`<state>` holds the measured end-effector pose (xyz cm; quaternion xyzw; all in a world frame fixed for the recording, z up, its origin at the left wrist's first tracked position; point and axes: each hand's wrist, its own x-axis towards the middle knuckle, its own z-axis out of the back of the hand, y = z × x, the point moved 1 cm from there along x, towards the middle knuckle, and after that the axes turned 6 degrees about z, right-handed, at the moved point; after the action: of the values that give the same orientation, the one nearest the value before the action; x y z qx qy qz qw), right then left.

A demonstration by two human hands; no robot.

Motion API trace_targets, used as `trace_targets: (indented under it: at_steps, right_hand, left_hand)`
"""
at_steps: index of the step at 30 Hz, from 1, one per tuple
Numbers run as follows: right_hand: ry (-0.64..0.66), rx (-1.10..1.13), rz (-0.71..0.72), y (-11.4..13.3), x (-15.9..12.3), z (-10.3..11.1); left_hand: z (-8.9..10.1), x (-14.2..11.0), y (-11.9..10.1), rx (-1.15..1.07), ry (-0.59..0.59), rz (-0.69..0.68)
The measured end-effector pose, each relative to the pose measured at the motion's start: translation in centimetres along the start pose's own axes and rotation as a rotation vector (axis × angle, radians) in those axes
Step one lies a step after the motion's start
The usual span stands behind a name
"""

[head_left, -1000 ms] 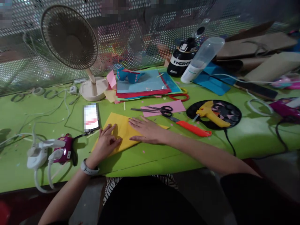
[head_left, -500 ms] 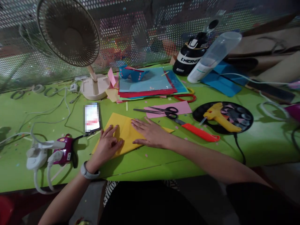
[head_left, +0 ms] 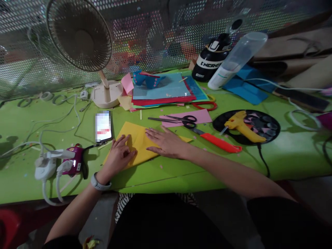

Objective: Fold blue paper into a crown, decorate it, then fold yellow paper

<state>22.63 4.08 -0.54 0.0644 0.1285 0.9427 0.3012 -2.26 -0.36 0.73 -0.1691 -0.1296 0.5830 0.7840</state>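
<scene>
A folded sheet of yellow paper [head_left: 138,138] lies on the green table [head_left: 155,180] in front of me. My left hand [head_left: 120,154] rests on its left part, fingers loosely bent and apart, pressing on the paper. Flat on the right part is my right hand [head_left: 167,142], with its fingers stretched out. Just beyond the right hand, black scissors [head_left: 188,121] lie on a strip of pink paper [head_left: 204,117]. A cutter knife with a red handle [head_left: 220,141] is to the right of them.
At right, a yellow glue gun [head_left: 245,128] lies on a black tray [head_left: 276,133]. A phone [head_left: 103,126], power plugs [head_left: 48,166] and a fan [head_left: 106,93] stand left. Behind are stacked coloured sheets [head_left: 160,91], a black bottle [head_left: 207,67] and a clear bottle [head_left: 238,58].
The view has shifted slightly, so the whole scene sits a little higher. Both hands stay on the yellow paper in nearly the same places.
</scene>
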Motion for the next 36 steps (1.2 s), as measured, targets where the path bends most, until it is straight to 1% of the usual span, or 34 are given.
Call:
trace_targets:
  at_steps: [2,4,6,8,9,11,13,16,18,20,23,27,29,30,32,33,36]
  right_hand:
    - [0.019,-0.005,-0.006,0.1,0.1,0.1]
    - [0.046,-0.028,-0.017,0.2,0.1,0.1]
    - [0.06,-0.058,-0.026,0.3,0.1,0.0]
    - [0.046,-0.082,-0.026,0.5,0.0,-0.1]
    - [0.034,-0.088,-0.024,0.5,0.0,-0.2]
    - [0.016,-0.092,-0.021,0.6,-0.1,-0.3]
    - [0.015,-0.091,-0.021,0.6,-0.2,-0.3]
    - [0.02,-0.095,-0.022,0.4,-0.2,-0.6]
    - [0.014,-0.097,-0.019,0.2,-0.1,-0.9]
    - [0.011,-0.092,-0.011,0.0,-0.1,-1.2]
    - [0.016,-0.073,-0.027,-0.8,-0.6,-1.6]
    - [0.003,-0.083,-0.159,-2.7,-2.4,-1.5]
    - [-0.02,-0.115,-0.228,-2.9,-3.0,-1.1]
    - [-0.041,-0.129,-0.249,-2.6,-3.0,-1.0]
    - [-0.088,-0.142,-0.248,-0.9,-2.1,-0.8]
    - [-0.105,-0.137,-0.23,0.3,-1.4,-0.8]
    - [-0.084,-0.124,-0.147,4.0,1.1,-1.3]
  left_hand:
    - [0.3,-0.3,-0.3,0.062,-0.058,0.002]
    - [0.5,-0.8,-1.3,0.156,-0.097,-0.042]
    - [0.3,-1.4,-2.9,0.248,-0.065,-0.145]
    - [-0.4,-1.9,-4.7,0.309,-0.01,-0.232]
    - [-0.9,-2.1,-5.5,0.326,0.009,-0.254]
    - [-2.0,-2.3,-6.5,0.341,0.037,-0.256]
    - [-3.1,-2.5,-6.8,0.335,0.068,-0.263]
    - [-4.0,-3.0,-6.4,0.321,0.087,-0.292]
    - [-4.0,-3.5,-5.9,0.312,0.078,-0.32]
    - [-3.5,-4.1,-5.4,0.301,0.087,-0.349]
    - [-2.2,-5.0,-4.6,0.291,0.144,-0.381]
    - [-0.7,-5.6,-3.7,0.281,0.218,-0.428]
    - [-0.5,-5.6,-3.4,0.276,0.23,-0.446]
    - [-0.5,-5.6,-3.3,0.276,0.225,-0.454]
    - [-0.7,-5.5,-3.1,0.284,0.204,-0.465]
    - [-0.9,-5.5,-3.0,0.291,0.191,-0.473]
    - [-1.4,-5.4,-2.8,0.32,0.148,-0.502]
